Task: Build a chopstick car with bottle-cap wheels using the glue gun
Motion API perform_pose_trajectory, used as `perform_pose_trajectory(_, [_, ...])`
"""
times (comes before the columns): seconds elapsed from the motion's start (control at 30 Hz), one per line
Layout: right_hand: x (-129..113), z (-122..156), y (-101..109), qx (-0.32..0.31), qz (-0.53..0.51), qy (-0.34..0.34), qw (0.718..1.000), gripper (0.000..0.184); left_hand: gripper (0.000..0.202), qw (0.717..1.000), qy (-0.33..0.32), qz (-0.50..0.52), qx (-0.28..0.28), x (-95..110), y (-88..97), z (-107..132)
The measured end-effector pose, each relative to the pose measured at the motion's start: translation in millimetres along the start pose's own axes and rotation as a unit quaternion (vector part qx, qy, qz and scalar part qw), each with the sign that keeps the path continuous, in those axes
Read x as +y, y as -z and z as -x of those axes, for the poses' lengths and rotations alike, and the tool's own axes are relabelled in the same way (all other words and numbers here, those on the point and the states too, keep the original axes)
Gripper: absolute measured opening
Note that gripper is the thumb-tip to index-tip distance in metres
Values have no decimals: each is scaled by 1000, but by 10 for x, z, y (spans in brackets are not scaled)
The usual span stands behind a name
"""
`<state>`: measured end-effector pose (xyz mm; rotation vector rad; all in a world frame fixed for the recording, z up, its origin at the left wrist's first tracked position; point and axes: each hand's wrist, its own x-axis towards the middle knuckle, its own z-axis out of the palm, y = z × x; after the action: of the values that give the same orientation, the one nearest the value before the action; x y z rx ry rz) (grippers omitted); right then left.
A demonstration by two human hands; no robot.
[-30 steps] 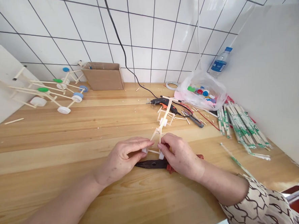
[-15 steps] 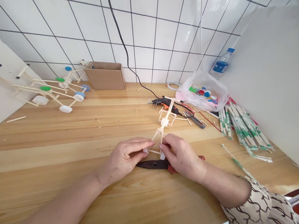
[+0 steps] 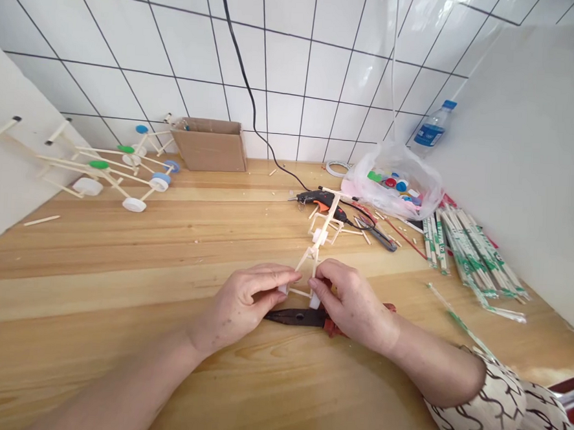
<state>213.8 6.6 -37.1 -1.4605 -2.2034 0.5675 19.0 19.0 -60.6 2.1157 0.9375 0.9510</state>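
A small model of pale wooden sticks (image 3: 323, 230) with white caps as wheels stands on the wooden table, its long stick pointing away from me. My left hand (image 3: 243, 300) pinches the white cap at the model's near left end. My right hand (image 3: 350, 300) pinches the near right end by another white cap. Dark pliers with red handles (image 3: 295, 316) lie on the table right under both hands.
A black and orange glue gun (image 3: 320, 199) lies behind the model, its cable running up the tiled wall. Finished stick models with bottle-cap wheels (image 3: 119, 172) and a cardboard box (image 3: 212, 145) sit at the back left. A bag of caps (image 3: 396, 179), wrapped chopsticks (image 3: 464, 248) and a water bottle (image 3: 431, 128) are at the right.
Both hands keep their grip on the model's near end; they have hardly moved. The view has shifted slightly to the left and down.
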Motion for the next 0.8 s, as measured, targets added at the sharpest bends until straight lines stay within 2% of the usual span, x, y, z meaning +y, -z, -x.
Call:
perform_pose_trajectory(0.5, [-17, -8, 17, -9, -2, -2, 1000, 18, 34, 1000, 8, 4, 0, 41, 5, -24])
perform_pose_trajectory(0.8, [30, 3, -14, -1, 1, 4, 1000, 19, 36, 1000, 7, 4, 0, -5, -1, 7])
